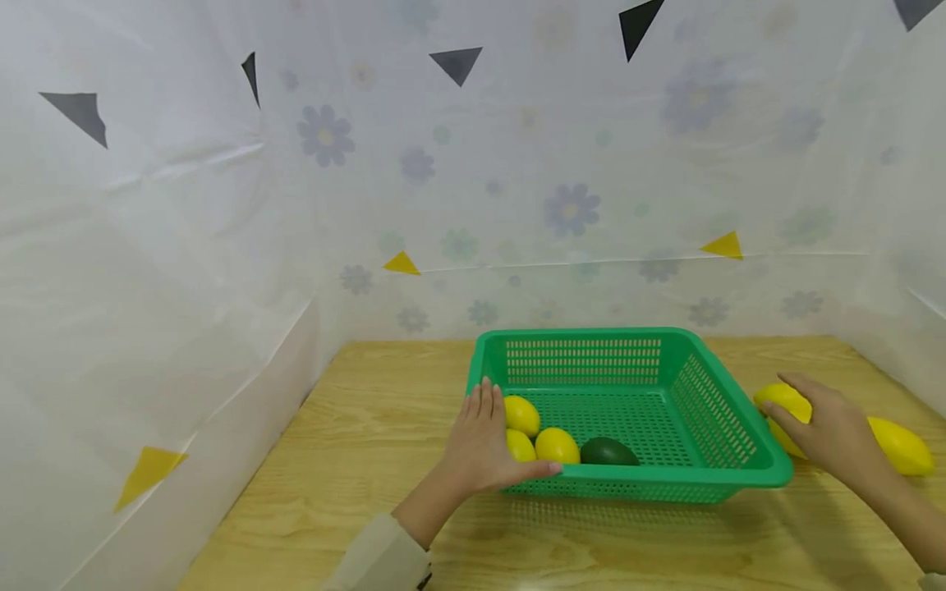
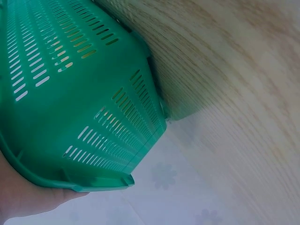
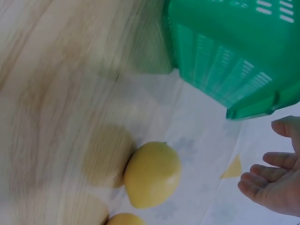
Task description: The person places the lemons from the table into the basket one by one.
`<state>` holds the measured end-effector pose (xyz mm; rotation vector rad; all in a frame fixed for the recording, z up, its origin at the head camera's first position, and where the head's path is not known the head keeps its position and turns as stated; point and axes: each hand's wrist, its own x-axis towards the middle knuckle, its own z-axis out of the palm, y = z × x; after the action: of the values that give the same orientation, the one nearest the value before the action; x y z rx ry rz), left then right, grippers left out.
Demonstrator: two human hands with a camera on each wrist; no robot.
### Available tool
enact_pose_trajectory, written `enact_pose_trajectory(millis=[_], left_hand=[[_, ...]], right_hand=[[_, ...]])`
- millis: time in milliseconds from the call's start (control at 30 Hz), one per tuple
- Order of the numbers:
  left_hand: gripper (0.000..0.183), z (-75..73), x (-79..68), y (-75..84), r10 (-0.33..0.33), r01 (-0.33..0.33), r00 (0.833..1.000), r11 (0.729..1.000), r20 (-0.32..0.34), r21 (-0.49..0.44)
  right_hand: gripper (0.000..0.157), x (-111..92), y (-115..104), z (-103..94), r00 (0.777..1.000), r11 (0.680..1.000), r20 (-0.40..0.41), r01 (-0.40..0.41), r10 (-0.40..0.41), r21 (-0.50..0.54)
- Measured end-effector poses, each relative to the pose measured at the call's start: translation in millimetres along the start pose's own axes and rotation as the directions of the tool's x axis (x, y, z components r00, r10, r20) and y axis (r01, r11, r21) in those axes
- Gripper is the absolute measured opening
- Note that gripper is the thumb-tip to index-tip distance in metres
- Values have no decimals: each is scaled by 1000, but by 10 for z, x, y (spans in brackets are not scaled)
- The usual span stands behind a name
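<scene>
A green plastic basket (image 1: 705, 476) with slotted walls stands on the wooden table. My left hand (image 1: 479, 443) rests on its near left corner, fingers extended over the left rim and thumb along the front rim. Inside the basket are yellow lemons (image 1: 557, 446) and a dark green fruit (image 1: 608, 451) like an avocado, partly behind the front wall. Right of the basket, my right hand (image 1: 835, 423) hovers beside a yellow lemon-shaped fruit (image 3: 152, 174), fingers spread and apart from it in the right wrist view. Another yellow fruit (image 1: 900, 446) lies farther right, partly hidden by that hand.
The wooden table (image 1: 355, 443) extends to the left and in front of the basket. White sheeting with flower prints (image 1: 569, 209) encloses the back and sides, bearing dark and yellow triangles (image 1: 402, 263).
</scene>
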<state>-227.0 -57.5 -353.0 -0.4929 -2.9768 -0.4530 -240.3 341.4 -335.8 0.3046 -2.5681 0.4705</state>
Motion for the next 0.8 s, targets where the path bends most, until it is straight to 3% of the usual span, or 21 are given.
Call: enact_pose_trajectory(millis=[267, 600, 800], left_hand=[[115, -13, 1, 9, -1, 1, 1000, 1000, 10, 5], [115, 4, -4, 7, 4, -3, 1000, 1000, -6, 15], [115, 9, 4, 0, 3, -3, 1000, 1000, -9, 13]], right_hand=[[50, 36, 258, 133, 996, 995, 60, 76, -72, -68], [65, 68, 417, 129, 974, 995, 219, -35, 55, -94], [68, 65, 466, 141, 966, 990, 248, -44, 77, -136]])
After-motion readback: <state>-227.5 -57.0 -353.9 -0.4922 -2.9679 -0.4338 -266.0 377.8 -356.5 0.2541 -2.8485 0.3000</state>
